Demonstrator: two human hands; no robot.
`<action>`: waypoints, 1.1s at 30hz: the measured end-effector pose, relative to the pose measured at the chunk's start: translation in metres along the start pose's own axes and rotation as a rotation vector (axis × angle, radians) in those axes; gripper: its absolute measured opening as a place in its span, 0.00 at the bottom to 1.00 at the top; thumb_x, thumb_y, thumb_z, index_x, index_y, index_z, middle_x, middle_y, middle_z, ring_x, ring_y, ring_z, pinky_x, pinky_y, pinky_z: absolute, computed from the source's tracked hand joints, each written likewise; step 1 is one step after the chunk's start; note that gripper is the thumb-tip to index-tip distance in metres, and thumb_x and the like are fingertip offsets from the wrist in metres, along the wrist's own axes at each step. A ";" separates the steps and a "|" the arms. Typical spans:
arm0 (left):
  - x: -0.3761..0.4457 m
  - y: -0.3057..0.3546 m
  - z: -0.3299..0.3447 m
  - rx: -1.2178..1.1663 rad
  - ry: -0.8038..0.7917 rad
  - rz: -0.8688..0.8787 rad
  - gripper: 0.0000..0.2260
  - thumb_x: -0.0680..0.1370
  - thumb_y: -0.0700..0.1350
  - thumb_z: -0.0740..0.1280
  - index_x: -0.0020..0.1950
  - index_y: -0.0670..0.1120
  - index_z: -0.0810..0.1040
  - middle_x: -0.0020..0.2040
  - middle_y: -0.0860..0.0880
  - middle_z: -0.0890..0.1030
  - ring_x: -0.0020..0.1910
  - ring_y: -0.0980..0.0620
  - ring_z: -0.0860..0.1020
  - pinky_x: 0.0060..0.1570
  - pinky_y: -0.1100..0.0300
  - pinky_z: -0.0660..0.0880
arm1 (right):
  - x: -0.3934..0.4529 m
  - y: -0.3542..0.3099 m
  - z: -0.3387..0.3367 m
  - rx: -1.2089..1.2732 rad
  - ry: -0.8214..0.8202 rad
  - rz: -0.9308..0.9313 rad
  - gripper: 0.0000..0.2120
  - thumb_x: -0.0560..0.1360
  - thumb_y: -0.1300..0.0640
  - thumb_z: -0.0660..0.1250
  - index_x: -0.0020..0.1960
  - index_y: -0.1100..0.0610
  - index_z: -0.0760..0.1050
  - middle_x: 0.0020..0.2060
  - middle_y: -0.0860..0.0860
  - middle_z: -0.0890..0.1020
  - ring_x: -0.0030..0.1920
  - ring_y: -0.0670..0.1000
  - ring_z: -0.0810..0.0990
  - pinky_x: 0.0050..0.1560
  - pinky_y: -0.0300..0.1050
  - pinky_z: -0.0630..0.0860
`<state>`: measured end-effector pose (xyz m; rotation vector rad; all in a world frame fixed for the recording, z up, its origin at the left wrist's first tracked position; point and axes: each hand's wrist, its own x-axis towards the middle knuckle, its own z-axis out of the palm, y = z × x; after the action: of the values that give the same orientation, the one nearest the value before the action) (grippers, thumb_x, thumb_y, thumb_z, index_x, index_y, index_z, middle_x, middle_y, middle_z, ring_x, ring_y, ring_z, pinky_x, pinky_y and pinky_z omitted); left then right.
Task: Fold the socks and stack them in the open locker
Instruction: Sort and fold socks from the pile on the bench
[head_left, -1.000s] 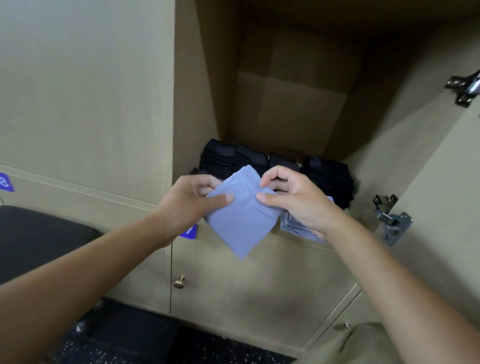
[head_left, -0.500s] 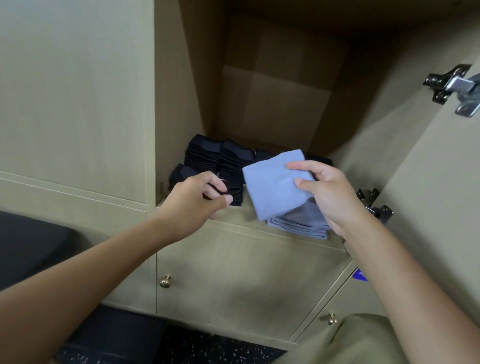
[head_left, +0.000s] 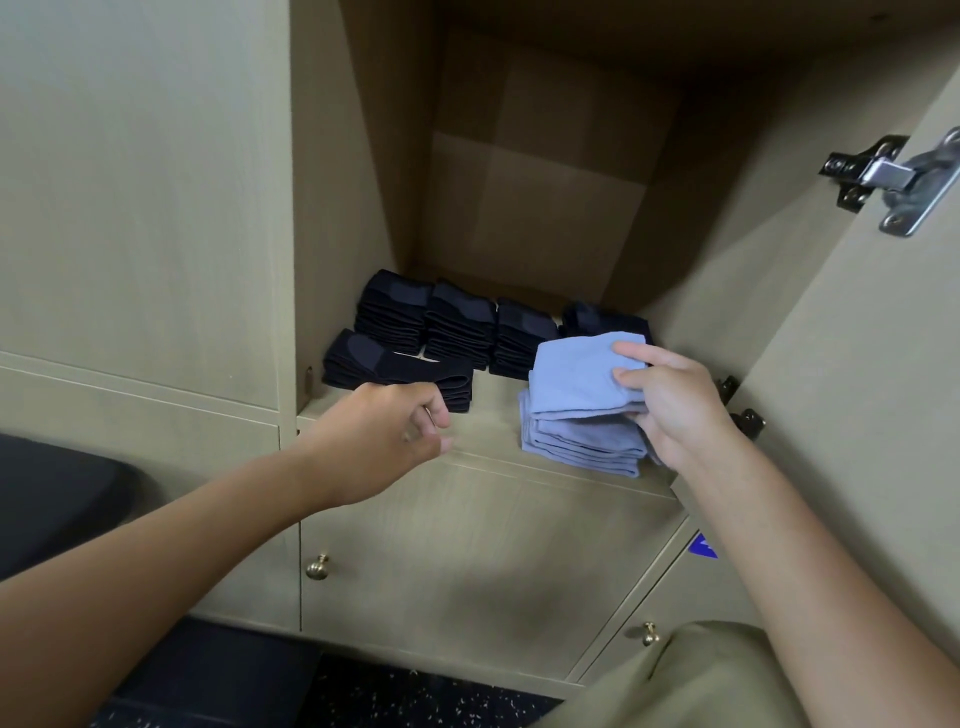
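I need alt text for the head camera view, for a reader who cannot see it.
A right hand sets a folded light blue sock on a blue stack in an open locker, beside black sock stacks; the left hand holds nothing.

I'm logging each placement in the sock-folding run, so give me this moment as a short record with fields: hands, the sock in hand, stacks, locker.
right hand: right hand pinches the folded light blue sock, grip at its right edge
left hand: left hand holds nothing, fingers loosely curled, in front of the shelf
sock position: on top of the light blue stack, not yet released
dark stacks: black sock stacks in a row at the back, one lower pile front left
locker: open locker, door swung right, hinge visible
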<state>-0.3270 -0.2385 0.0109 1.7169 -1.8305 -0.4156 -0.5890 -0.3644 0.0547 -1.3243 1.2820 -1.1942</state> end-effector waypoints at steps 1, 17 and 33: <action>0.000 0.000 0.000 0.002 -0.002 0.001 0.04 0.79 0.54 0.70 0.52 0.57 0.77 0.46 0.60 0.82 0.42 0.61 0.79 0.39 0.66 0.70 | 0.000 0.001 -0.002 -0.041 0.004 -0.002 0.15 0.76 0.69 0.67 0.53 0.50 0.82 0.59 0.57 0.81 0.58 0.58 0.82 0.63 0.56 0.79; -0.002 -0.007 -0.003 0.019 -0.006 0.026 0.05 0.79 0.54 0.70 0.51 0.57 0.77 0.44 0.61 0.82 0.41 0.61 0.78 0.46 0.60 0.76 | -0.004 0.005 -0.009 -0.472 -0.028 -0.053 0.14 0.78 0.65 0.69 0.61 0.54 0.81 0.62 0.56 0.79 0.50 0.53 0.78 0.51 0.48 0.77; -0.005 -0.009 -0.002 0.089 -0.054 0.035 0.06 0.79 0.55 0.71 0.54 0.56 0.78 0.47 0.61 0.82 0.42 0.60 0.78 0.47 0.60 0.75 | 0.008 0.017 -0.007 -0.895 -0.006 -0.101 0.16 0.79 0.62 0.67 0.65 0.52 0.77 0.66 0.57 0.74 0.63 0.58 0.76 0.59 0.44 0.73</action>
<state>-0.3188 -0.2342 0.0059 1.7449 -1.9416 -0.3745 -0.5981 -0.3731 0.0386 -2.0249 1.8615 -0.6637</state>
